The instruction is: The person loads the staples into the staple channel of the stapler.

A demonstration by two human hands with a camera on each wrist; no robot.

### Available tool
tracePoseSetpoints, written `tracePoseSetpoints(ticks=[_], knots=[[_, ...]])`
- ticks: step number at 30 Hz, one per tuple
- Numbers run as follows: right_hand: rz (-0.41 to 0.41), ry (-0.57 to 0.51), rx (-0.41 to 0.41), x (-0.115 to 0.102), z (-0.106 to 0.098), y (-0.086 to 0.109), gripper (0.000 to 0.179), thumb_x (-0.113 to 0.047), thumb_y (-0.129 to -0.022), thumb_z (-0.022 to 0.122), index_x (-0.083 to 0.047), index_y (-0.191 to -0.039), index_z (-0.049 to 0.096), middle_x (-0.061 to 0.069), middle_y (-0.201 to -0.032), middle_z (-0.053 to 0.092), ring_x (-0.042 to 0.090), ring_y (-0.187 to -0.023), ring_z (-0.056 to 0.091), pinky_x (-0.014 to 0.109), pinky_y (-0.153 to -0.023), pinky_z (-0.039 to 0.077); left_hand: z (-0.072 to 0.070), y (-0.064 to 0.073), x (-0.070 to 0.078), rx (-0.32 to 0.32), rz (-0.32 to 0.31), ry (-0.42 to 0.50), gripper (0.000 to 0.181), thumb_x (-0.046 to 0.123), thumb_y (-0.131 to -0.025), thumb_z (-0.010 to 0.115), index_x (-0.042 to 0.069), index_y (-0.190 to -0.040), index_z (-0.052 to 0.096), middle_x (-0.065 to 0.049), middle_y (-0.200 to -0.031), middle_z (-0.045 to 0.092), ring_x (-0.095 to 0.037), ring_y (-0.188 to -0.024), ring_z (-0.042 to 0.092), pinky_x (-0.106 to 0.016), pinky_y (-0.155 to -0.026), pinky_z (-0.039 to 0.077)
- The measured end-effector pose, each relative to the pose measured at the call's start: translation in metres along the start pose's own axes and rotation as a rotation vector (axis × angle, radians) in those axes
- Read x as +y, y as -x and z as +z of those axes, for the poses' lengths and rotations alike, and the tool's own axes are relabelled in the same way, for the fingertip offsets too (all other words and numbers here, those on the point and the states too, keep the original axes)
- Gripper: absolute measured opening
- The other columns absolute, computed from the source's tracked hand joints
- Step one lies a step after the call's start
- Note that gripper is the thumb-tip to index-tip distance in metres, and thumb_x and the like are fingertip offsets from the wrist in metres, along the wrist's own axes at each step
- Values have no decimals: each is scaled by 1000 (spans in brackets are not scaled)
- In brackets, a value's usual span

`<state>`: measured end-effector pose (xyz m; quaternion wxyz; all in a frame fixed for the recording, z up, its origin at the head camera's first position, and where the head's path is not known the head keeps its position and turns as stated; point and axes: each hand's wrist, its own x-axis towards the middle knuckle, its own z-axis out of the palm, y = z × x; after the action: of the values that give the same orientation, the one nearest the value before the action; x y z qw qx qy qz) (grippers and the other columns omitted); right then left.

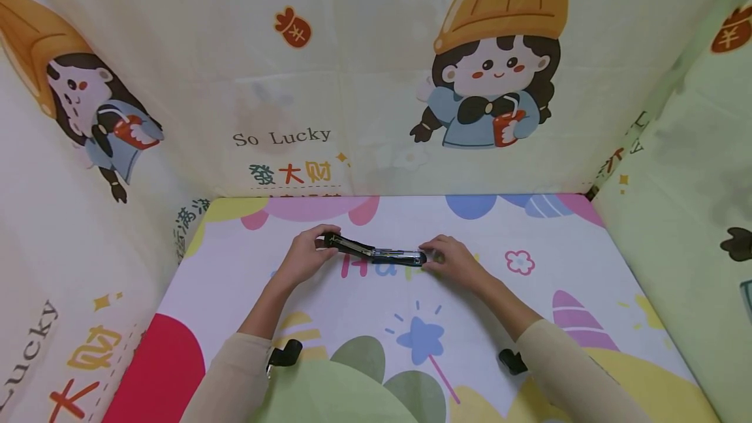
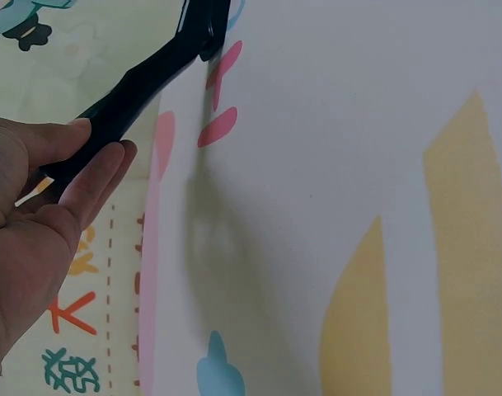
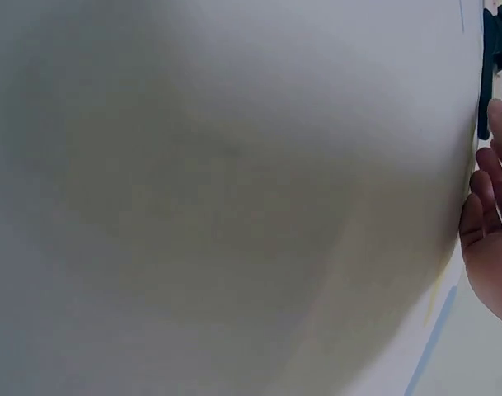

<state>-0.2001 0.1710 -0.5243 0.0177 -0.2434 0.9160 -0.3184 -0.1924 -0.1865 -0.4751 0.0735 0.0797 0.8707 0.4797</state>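
A black stapler (image 1: 376, 254), folded open at its hinge, is held between both hands above the middle of the table. Its long arms spread left and right in a shallow bend, and metal shows along the inside. My left hand (image 1: 305, 254) pinches the left end; in the left wrist view the thumb and fingers grip the stapler's black body (image 2: 143, 91). At the opposite end, my right hand (image 1: 455, 263) holds the tip between thumb and fingers. Only the edge of the right hand (image 3: 496, 256) and part of the stapler (image 3: 486, 74) appear in the right wrist view.
A white tabletop (image 1: 235, 292) printed with colourful shapes and letters lies under the hands. Cream printed cloth (image 1: 376, 103) hangs behind it, with more cloth along both sides. Black devices are worn at the left wrist (image 1: 286, 353) and right wrist (image 1: 513, 361).
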Motion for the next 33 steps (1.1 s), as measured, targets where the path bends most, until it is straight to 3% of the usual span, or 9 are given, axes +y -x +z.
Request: tracePoseSetpoints(ticks=[7, 18, 33], knots=[[39, 6, -33, 2, 3, -6, 36, -15, -86, 84, -4, -118, 74, 6, -103, 67, 16, -88, 56, 32, -79, 49, 0, 1, 2, 6, 1, -4, 46, 0, -93, 72, 4, -138, 63, -16, -137, 63, -35, -112, 68, -39, -88, 62], [57, -4, -19, -2, 7, -6, 32, -14, -87, 83, -5, -116, 75, 5, -99, 66, 14, -83, 53, 29, -74, 46, -1, 1, 5, 4, -10, -2, 47, 2, -94, 73, 7, -140, 61, -13, -139, 62, -36, -116, 67, -41, -92, 61], [80, -25, -4, -3, 7, -3, 30, -13, -85, 84, -7, -114, 76, 3, -99, 66, 13, -82, 53, 28, -73, 46, 4, -2, 16, 26, 34, 13, 43, 5, -92, 77, 11, -133, 66, -13, -131, 66, -34, -113, 68, -42, -92, 61]])
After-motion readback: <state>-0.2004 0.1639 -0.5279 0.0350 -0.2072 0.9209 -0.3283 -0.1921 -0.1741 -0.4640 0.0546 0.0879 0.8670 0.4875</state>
